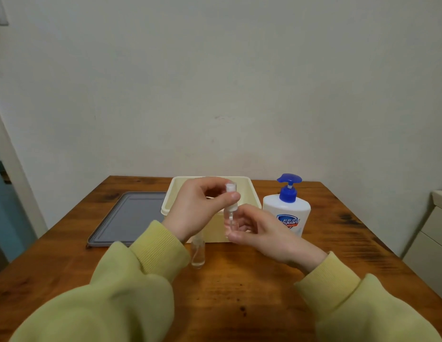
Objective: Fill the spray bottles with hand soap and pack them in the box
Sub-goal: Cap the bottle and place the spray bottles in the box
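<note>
- Where the brown wooden table (239, 292) comes nearest the camera, its grain is dark-streaked and knotted, and two ribbed-cuffed, yellow-green sleeves (131, 280) reach over the near edge.
- Just past the left cuff, a small clear plastic spray bottle body (197, 253) stands upright on the wood, with no cap visible on it.
- Above the middle of the table, the right hand (262, 233) is closed around the lower part of a second clear, slim spray bottle (230, 218), holding it upright in the air.
- The left hand (200, 206) pinches that bottle's white spray head (231, 191) between thumb and fingers.
- Behind the hands, a cream rectangular plastic box (252, 191) with rounded corners sits open toward the table's far edge; its inside is mostly hidden by the hands.
- Left of the box and touching or nearly touching its side, a flat grey plastic lid (128, 215) with a raised rim lies on the wood.
- Right of the box, a white plastic hand-soap bottle (286, 213) with a blue pump and a blue label stands upright, just beside the box wall.
- Beyond the far edge rises a plain, pale, slightly scuffed wall (215, 82).
- At the far right stands a pale cabinet (432, 233) with drawer fronts.
</note>
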A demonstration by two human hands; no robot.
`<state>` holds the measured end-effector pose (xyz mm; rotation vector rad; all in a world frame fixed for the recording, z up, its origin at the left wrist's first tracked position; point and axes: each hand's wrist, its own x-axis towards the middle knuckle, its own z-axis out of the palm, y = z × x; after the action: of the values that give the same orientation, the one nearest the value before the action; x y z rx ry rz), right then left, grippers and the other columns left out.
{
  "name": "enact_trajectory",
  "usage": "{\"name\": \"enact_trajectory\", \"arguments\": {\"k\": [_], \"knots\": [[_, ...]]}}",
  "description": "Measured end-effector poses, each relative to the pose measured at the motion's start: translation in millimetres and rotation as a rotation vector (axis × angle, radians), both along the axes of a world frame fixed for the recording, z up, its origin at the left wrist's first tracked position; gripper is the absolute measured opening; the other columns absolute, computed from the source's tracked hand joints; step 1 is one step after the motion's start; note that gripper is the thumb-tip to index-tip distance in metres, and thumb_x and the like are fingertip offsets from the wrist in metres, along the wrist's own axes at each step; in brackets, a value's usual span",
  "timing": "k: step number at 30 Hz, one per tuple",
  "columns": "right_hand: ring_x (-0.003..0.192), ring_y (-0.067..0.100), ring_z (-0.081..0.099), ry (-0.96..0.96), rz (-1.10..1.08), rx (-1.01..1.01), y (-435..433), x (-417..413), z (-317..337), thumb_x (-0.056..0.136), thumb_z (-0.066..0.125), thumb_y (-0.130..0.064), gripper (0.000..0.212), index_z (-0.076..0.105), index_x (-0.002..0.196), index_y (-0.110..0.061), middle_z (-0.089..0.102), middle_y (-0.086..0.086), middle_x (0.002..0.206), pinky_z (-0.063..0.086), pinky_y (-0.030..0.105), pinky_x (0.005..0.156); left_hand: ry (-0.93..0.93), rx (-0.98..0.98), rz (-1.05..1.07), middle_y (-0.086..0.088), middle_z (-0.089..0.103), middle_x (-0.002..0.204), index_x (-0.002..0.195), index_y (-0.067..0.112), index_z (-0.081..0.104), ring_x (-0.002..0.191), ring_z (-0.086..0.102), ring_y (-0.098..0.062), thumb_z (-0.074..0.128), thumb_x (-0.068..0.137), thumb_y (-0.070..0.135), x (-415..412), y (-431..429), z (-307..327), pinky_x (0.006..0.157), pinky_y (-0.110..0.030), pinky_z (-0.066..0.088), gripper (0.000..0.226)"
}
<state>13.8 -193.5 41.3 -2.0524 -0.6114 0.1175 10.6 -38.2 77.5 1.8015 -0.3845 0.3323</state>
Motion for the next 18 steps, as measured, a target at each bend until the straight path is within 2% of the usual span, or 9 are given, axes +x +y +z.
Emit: {"name": "enact_trajectory", "arguments": {"k": [2,6,9,11,15,18], "knots": [[0.082,0.001,0.056,-0.004,0.01,-0.01,1,1,1,0.088,0.061,-0.018,0.019,0.052,0.103,-0.026,0.058,-0.015,0.088,0.048,0.013,0.078,0.032,-0.024,-0.041,0.004,0.069,0.086,0.084,0.021,0.068,0.08,0.063,-0.004,0.069,0.076,0.011,4,1,4,0.075,-0.013,0.051,0.012],[0.083,0.004,0.058,0.028,-0.026,0.063,4,7,6,0.087,0.061,-0.016,0.02,0.054,0.105,-0.021,0.059,-0.011,0.091,0.05,0.015,0.078,0.036,-0.009,-0.094,0.005,0.068,0.08,0.082,0.021,0.068,0.069,0.062,0.007,0.069,0.076,0.009,15,0,12,0.067,-0.005,0.05,0.013],[0.084,0.003,0.061,0.014,-0.078,0.031,5,9,8,0.087,0.062,-0.021,0.025,0.052,0.109,-0.025,0.058,-0.016,0.098,0.052,0.017,0.078,0.031,0.002,-0.1,0.003,0.067,0.079,0.083,0.017,0.067,0.067,0.062,0.006,0.069,0.075,0.008,27,-2,21,0.069,-0.009,0.052,0.012],[0.09,0.001,0.06,-0.067,-0.112,-0.075,5,10,6,0.088,0.061,-0.026,0.032,0.047,0.116,-0.031,0.055,-0.017,0.109,0.051,0.017,0.078,0.023,-0.009,-0.091,0.002,0.066,0.077,0.084,0.013,0.067,0.065,0.061,0.005,0.069,0.075,0.006,37,-4,26,0.068,-0.009,0.051,0.011],[0.109,0.005,0.053,-0.222,-0.196,-0.352,5,15,4,0.09,0.055,-0.034,0.055,0.032,0.14,-0.025,0.051,-0.005,0.129,0.046,0.022,0.091,0.01,0.027,-0.065,-0.001,0.063,0.079,0.095,0.0,0.067,0.071,0.058,-0.005,0.069,0.076,0.004,59,-11,34,0.066,-0.007,0.05,0.02],[0.127,0.014,0.039,-0.322,-0.186,-0.619,5,16,6,0.094,0.049,-0.036,0.054,0.03,0.142,-0.021,0.043,-0.002,0.14,0.036,0.026,0.103,0.011,0.044,-0.052,0.0,0.061,0.076,0.094,0.001,0.067,0.069,0.055,-0.005,0.069,0.076,0.003,79,-11,38,0.06,-0.003,0.048,0.019]]}}
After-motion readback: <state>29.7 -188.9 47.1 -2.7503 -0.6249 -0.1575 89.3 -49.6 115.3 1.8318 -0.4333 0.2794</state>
